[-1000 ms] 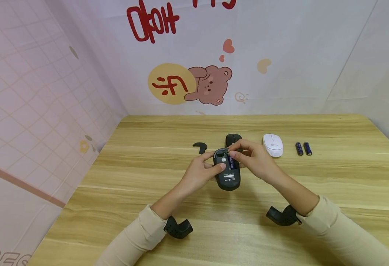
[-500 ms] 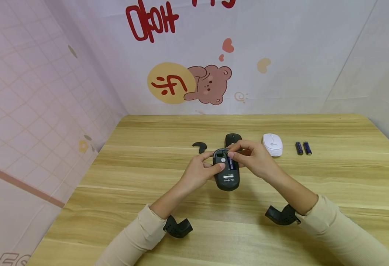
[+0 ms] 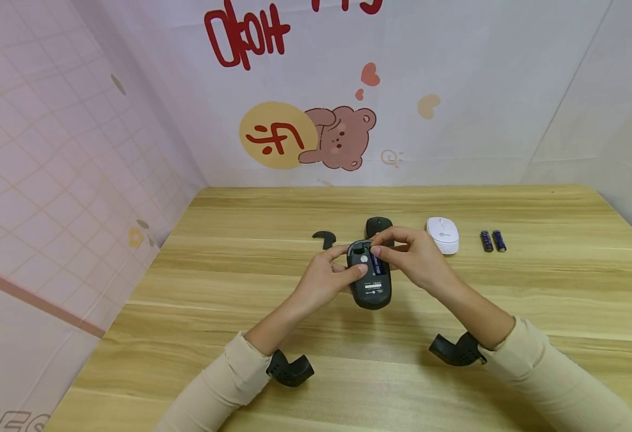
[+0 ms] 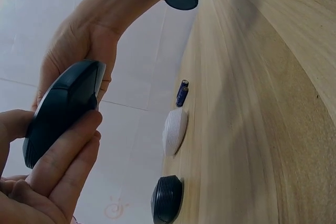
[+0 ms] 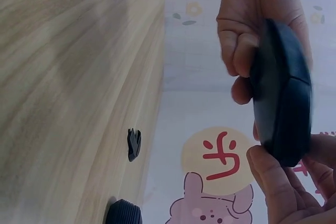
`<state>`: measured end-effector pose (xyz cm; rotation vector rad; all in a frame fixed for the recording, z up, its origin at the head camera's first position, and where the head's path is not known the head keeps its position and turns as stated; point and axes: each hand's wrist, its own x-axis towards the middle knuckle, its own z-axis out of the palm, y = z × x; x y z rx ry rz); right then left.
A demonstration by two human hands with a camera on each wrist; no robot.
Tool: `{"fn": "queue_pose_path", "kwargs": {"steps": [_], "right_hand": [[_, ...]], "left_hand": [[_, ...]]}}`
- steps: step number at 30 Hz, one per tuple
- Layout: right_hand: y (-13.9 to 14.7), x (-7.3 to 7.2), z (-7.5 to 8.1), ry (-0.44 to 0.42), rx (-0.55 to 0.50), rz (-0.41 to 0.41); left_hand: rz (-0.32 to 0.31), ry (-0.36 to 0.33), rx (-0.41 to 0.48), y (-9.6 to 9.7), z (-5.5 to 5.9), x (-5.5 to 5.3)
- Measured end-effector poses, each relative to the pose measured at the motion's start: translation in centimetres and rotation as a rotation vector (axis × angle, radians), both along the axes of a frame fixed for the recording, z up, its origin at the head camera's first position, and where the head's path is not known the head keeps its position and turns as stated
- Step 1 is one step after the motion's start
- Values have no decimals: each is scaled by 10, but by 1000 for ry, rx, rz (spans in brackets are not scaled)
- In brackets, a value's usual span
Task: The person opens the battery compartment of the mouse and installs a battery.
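Observation:
A black computer mouse (image 3: 370, 294) is held above the table, underside up, with its battery compartment uncovered. My left hand (image 3: 324, 273) grips it from the left, thumb across the underside and fingers beneath, as the left wrist view also shows. Inside the compartment lies a dark blue battery (image 3: 378, 265), its upper end covered by my right thumb. The right hand (image 3: 414, 258) pinches at that end, index finger by the mouse's top rim. In the right wrist view the mouse (image 5: 286, 98) appears edge-on between both hands, its compartment hidden.
A curved black battery cover (image 3: 325, 239) lies behind the left hand. Another black mouse (image 3: 378, 226) sits at the back, partly behind the right hand. Further right are a white mouse (image 3: 442, 235) and two blue batteries (image 3: 492, 241). A printed wall sheet (image 3: 456, 144) hangs behind the table.
The held mouse shifts and tilts very slightly. Both hands keep nearly the same grip and place, and the things on the table have not moved.

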<state>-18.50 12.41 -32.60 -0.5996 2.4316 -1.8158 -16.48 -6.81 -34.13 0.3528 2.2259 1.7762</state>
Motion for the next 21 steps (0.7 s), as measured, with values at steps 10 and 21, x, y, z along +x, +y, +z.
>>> {"fn": "queue_pose_path", "kwargs": {"steps": [10,21], "right_hand": [[0,-1,0,23,22,-17],[-1,0,0,17,19,-40]], "left_hand": [[3,-3,8,1,2,1],[15,1,-8,2,3,2]]}}
